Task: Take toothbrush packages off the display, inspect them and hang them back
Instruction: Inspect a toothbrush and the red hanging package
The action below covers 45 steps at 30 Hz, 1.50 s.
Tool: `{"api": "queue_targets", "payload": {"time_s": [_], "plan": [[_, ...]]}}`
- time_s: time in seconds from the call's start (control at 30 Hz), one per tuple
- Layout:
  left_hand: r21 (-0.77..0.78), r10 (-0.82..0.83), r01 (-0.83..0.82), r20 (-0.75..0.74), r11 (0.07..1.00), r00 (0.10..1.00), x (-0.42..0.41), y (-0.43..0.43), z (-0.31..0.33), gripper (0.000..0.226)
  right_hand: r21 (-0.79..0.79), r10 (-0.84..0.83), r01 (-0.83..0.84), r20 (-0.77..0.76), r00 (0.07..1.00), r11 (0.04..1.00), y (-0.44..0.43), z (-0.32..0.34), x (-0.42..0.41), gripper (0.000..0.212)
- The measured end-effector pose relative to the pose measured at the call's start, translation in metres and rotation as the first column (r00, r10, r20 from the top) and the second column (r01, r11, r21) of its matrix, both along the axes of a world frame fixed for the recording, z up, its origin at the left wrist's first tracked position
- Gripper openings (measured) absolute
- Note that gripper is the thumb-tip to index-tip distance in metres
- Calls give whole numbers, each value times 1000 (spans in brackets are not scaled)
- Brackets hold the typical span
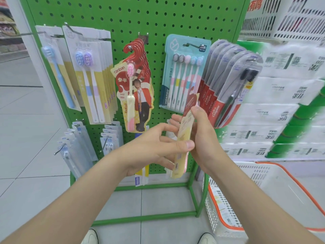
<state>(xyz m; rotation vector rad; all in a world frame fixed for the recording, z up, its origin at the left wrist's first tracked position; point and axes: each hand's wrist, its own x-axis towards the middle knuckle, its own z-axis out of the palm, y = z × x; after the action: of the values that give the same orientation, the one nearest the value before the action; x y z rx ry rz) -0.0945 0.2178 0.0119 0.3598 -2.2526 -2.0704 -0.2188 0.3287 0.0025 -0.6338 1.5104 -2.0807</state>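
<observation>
Toothbrush package (183,129) off its hook, held upright and slightly tilted between both hands, before green pegboard display (158,23). Left hand (154,147) pinches lower half, thumb on the front. Right hand (204,138) grips upper part, fingers curled round it.

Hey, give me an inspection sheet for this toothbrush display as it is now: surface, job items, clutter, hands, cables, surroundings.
Surface: green pegboard display, upright, hooks loaded.
Job's things: held toothbrush package, off its hook and tilted in front of the board; canban packages, five-brush pack and Colgate packs hang on hooks.
Clutter: nothing seen.
Grippers: left hand pinches the package's lower part; right hand grips it higher up.
Cables: nothing seen.
Surroundings: white basket with orange rim on the tiled floor at right; stacked white wrapped packs behind it.
</observation>
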Motion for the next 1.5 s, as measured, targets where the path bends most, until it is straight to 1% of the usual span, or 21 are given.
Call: {"api": "queue_targets", "payload": {"time_s": [0.03,0.1,0.13,0.17,0.23,0.33,0.4,0.47,0.5,0.6,0.67,0.73,0.83,1.07,1.2,1.3,1.33,1.4,1.43,1.47,1.5], "plan": [[-75,62,-62,-3,995,998,-1,0,0,80,27,-4,5,-13,1000,1000,1,0,0,47],[-284,184,-180,-13,942,983,-2,-4,-3,84,76,-36,43,-98,994,996,3,0,0,46],[-349,220,-215,-26,912,975,-2,-7,-4,81,91,-58,74,-163,985,993,3,-1,0,45],[-369,233,-233,-46,900,971,-3,-8,-6,75,107,-88,115,-230,969,988,3,-3,-1,43],[-332,216,-232,-85,914,973,-3,-10,-7,62,130,-149,198,-311,939,972,4,-5,0,41],[-303,200,-234,-140,924,970,-2,-7,-5,46,111,-191,242,-341,920,964,8,-4,-1,36],[-305,210,-256,-175,917,962,-1,-8,-6,41,88,-170,215,-359,918,973,11,-1,0,27],[-306,226,-285,-212,908,951,0,-9,-5,36,91,-102,147,-382,919,985,15,3,0,16],[-308,237,-302,-232,902,943,0,-9,-4,33,108,-57,108,-395,917,988,16,5,-1,18],[-306,279,-367,-294,879,914,1,-9,0,22,223,82,28,-467,881,974,21,7,-4,45],[-313,303,-400,-315,861,899,1,-11,1,20,313,166,2,-510,844,950,23,4,-5,59],[-328,314,-411,-310,851,897,1,-13,0,21,358,222,-33,-502,836,933,24,3,-5,66],[-331,299,-397,-310,856,903,1,-13,-2,20,376,226,-22,-508,831,926,26,4,-7,68],[-340,281,-389,-326,856,903,-1,-13,-2,23,327,193,-14,-522,831,945,26,4,-9,62],[-347,311,-440,-369,828,876,-1,-12,-3,27,373,235,-40,-495,836,927,23,1,-11,59],[-322,310,-446,-394,835,865,1,-7,1,26,431,297,-88,-446,844,898,23,0,-11,56],[-319,306,-444,-400,837,864,2,-7,2,23,448,324,-112,-433,841,887,23,-1,-11,53],[-314,306,-436,-387,843,870,3,-7,4,17,438,332,-134,-414,848,889,24,-2,-11,35],[-302,307,-428,-374,852,875,4,-7,5,16,410,305,-127,-405,862,903,24,-2,-11,25],[-286,308,-420,-363,862,879,4,-8,6,16,373,267,-111,-398,878,921,25,-2,-12,20],[-273,307,-412,-355,869,883,4,-8,7,17,332,218,-84,-393,893,940,25,-1,-12,20]]}}
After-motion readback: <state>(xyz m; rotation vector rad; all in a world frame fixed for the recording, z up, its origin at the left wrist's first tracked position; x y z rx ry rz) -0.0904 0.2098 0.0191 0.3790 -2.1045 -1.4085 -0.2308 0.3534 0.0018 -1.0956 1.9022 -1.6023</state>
